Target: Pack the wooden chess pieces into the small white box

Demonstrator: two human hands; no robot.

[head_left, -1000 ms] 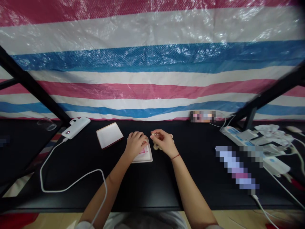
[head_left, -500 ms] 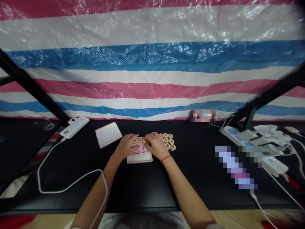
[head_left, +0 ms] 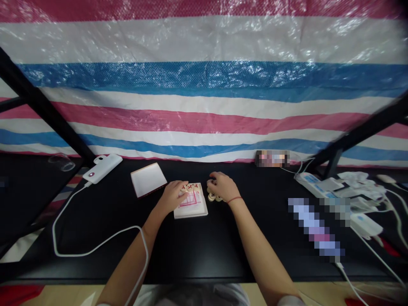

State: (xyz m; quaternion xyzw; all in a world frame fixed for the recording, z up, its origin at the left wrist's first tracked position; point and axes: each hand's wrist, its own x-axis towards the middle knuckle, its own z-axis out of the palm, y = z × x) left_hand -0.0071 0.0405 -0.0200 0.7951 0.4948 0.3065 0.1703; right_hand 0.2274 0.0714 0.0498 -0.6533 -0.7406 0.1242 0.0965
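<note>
A shallow white box tray (head_left: 191, 212) lies on the black table, with a pink-printed sheet (head_left: 189, 199) inside. Several round Chinese chess pieces (head_left: 190, 187) with red characters line its far edge. My left hand (head_left: 172, 196) rests over the tray's left side, thumb apart from the stretched fingers, touching the row's left end. To the right of the tray, my right hand (head_left: 225, 187) bends over a group of loose chess pieces (head_left: 212, 197). Its thumb and fingers are curled around a piece, mostly hidden, and the palm covers much of the group.
The box lid (head_left: 148, 180) lies inside up at the left. Further left sits a white power bank (head_left: 102, 168) whose cable (head_left: 95, 245) loops past my left forearm. A power strip (head_left: 314, 182) with chargers and a blurred-out phone-like object (head_left: 315, 227) are at the right.
My right hand has left the tray and moved right onto the loose pieces. The tray's row now shows more pieces. My left hand stays at the tray's left side.
</note>
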